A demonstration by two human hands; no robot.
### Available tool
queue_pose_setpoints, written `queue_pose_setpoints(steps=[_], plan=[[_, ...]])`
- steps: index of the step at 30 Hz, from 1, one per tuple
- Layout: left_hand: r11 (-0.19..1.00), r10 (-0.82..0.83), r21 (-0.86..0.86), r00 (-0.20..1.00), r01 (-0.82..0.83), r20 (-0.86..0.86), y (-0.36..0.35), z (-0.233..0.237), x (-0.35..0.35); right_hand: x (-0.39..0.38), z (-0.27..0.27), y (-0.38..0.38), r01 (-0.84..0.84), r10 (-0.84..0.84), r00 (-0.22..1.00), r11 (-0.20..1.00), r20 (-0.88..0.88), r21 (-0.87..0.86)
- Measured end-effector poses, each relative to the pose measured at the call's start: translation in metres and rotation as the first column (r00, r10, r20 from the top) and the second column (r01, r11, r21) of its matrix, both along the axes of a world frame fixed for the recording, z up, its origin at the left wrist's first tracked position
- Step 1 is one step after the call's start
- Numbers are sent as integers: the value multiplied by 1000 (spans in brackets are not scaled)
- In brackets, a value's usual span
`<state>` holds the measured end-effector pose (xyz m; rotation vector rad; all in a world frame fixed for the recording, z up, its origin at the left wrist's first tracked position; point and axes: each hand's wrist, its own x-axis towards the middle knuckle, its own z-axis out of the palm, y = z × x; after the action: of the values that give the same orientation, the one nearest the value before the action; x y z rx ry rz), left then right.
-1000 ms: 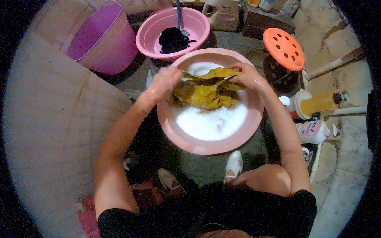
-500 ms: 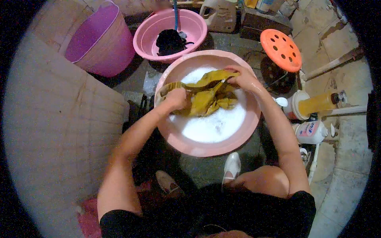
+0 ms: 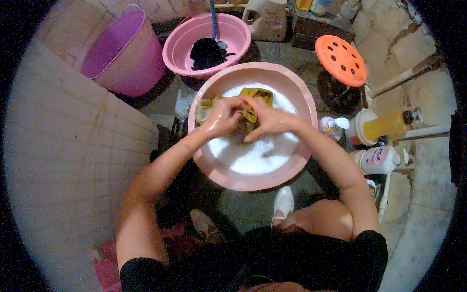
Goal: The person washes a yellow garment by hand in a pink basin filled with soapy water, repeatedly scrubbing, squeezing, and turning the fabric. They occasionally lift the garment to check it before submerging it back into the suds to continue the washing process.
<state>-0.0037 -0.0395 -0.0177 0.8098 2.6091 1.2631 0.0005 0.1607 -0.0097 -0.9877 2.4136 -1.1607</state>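
Over a pink basin (image 3: 243, 182) of white suds, both hands meet at an olive-yellow cloth (image 3: 261, 93). My left hand (image 3: 224, 116) has its fingers closed on the cloth, left of the other hand. My right hand (image 3: 266, 117) pinches the cloth between finger and thumb close to my left fingertips, its other fingers partly hidden. Part of the cloth lies bunched beyond the hands, and another part shows at the left near the basin wall.
Behind stands a smaller pink basin (image 3: 175, 48) holding dark cloth (image 3: 208, 52), beside a purple tub (image 3: 141, 68). An orange stool (image 3: 340, 61) is at the back right. Bottles, including a white one (image 3: 380, 160), line the right wall.
My right hand has moved left to meet my left hand, which has shifted slightly right and up. The cloth, spread between them before, is now bunched up.
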Motion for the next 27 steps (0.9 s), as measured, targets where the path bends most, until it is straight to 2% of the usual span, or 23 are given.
queue_pose_setpoints(steps=[2, 3, 5, 6, 7, 8, 9, 11, 12, 13, 15, 17, 19, 21, 23, 25, 26, 27], plan=[[1000, 5, -17, 999, -4, 46, 4, -4, 8, 9, -30, -19, 197, -196, 980, 980, -26, 34], [999, 10, -35, 996, -6, 92, 6, -6, 10, 8, -38, -19, 195, -194, 980, 980, -29, 36], [998, -39, -49, 999, 41, 35, -9, -9, 6, 5, -43, -18, 229, -238, 966, 969, 101, 94], [958, -108, -282, 981, 60, -158, -19, -10, 4, 6, -45, -12, 216, -216, 976, 969, -11, 121], [868, -216, -495, 923, 32, -319, -29, -13, 3, 10, -39, -11, 210, -210, 978, 970, -7, 122], [800, -192, -597, 968, 59, -161, -39, -24, -4, 12, -28, -8, 187, -186, 982, 970, -21, 154], [805, -189, -591, 968, 56, -167, -49, -36, -10, 13, -14, -4, 165, -161, 986, 968, -36, 188], [796, -264, -581, 961, 172, -77, -66, -47, -14, 19, 21, -3, 129, -118, 991, 970, -63, 208], [787, -204, -595, 979, 162, -3, -71, -44, -17, 20, 35, 0, 168, -159, 984, 976, -76, 136], [791, -195, -592, 981, 153, -7, -74, -38, -17, 20, 52, 2, 207, -201, 975, 976, -90, 63], [884, -49, -468, 996, 6, -79, -77, -30, -20, 25, 98, 6, 237, -233, 940, 971, -248, -11], [901, -63, -432, 975, -38, -215, -65, -11, -28, 30, 130, 5, 188, -229, 882, 973, -411, -137], [662, 68, -729, 982, -177, -177, -46, 63, -34, 39, 164, 8, 170, -272, 834, 954, -479, -245], [877, 176, -312, 848, -366, -500, -59, 116, -38, 45, 191, 16, 149, -386, 708, 900, -591, -408], [912, 214, -39, 554, -408, -805, -65, 172, -24, 63, 215, 25, 331, -581, 635, 800, -508, -500], [934, 222, 78, 394, -348, -892, -63, 217, -7, 58, 212, 36, 242, -732, 518, 622, -443, -745], [934, 216, 72, 395, -349, -893, -63, 225, -5, 49, 212, 45, 151, -699, 517, 643, -495, -751], [950, 115, -17, 403, -310, -908, -63, 231, -5, 48, 209, 46, 146, -699, 518, 640, -493, -755]])
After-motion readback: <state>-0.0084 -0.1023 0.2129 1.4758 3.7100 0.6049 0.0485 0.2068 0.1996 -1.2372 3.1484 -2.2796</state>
